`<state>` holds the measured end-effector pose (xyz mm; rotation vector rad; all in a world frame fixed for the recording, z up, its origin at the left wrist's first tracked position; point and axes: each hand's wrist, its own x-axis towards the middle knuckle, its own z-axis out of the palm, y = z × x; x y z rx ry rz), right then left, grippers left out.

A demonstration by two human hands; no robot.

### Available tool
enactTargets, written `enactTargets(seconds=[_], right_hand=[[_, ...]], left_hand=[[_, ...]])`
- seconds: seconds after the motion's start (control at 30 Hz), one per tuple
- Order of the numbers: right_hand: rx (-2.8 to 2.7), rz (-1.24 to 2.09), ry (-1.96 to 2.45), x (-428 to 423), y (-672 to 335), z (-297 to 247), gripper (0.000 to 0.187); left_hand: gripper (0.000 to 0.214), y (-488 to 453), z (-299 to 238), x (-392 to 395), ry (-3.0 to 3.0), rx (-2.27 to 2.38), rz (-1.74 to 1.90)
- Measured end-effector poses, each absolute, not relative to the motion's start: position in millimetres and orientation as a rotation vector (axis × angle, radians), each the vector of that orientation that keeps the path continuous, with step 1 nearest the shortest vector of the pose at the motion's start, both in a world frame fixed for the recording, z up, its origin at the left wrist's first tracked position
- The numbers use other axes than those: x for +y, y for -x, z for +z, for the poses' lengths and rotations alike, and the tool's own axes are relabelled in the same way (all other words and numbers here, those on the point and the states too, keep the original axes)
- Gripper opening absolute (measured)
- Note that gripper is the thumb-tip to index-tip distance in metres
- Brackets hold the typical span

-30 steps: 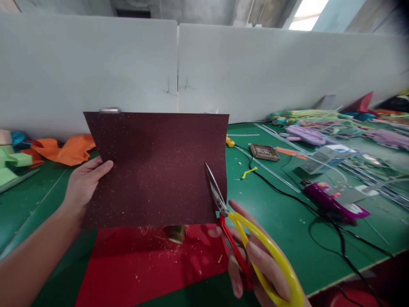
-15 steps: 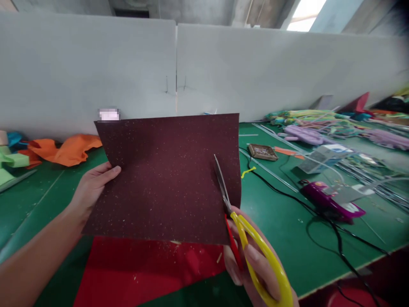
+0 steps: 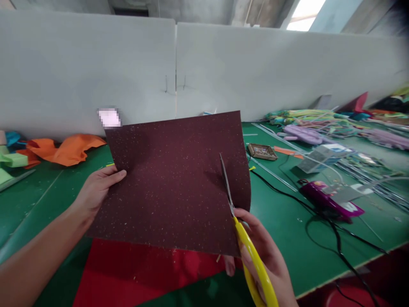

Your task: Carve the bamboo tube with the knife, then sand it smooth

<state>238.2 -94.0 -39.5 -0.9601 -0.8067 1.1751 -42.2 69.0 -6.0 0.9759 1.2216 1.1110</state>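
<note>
Left hand point(image 3: 98, 187) pinches dark maroon sheet point(image 3: 172, 187) by its left edge. Right hand point(image 3: 270, 249) grips yellow-handled scissors point(image 3: 245, 235) at its right side. Red sheet point(image 3: 128, 273) lies below.

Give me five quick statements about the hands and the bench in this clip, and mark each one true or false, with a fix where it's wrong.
1. The left hand holds the dark sheet at its left side. True.
2. The scissors are in the left hand. False: the right hand holds them.
3. A red sheet lies on the green table. True.
4. The small frame is left of the dark sheet in the view. False: the small frame is to its right.
5. The scissors have a yellow handle. True.
</note>
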Motion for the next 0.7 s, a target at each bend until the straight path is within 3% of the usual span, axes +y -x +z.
enactTargets(seconds=[0.33, 0.7], right_hand=[[-0.646, 1.165, 1.051, -96.2, -228.4, -29.6, 0.035], [-0.744, 1.253, 0.953, -86.6, -239.3, -46.3, 0.059]], left_hand=[[0.040, 40.5, -7.2, 68.8, -0.986, 1.225, 1.145], [0.038, 37.7, -5.8, 67.0, -0.996, 1.233, 1.157]])
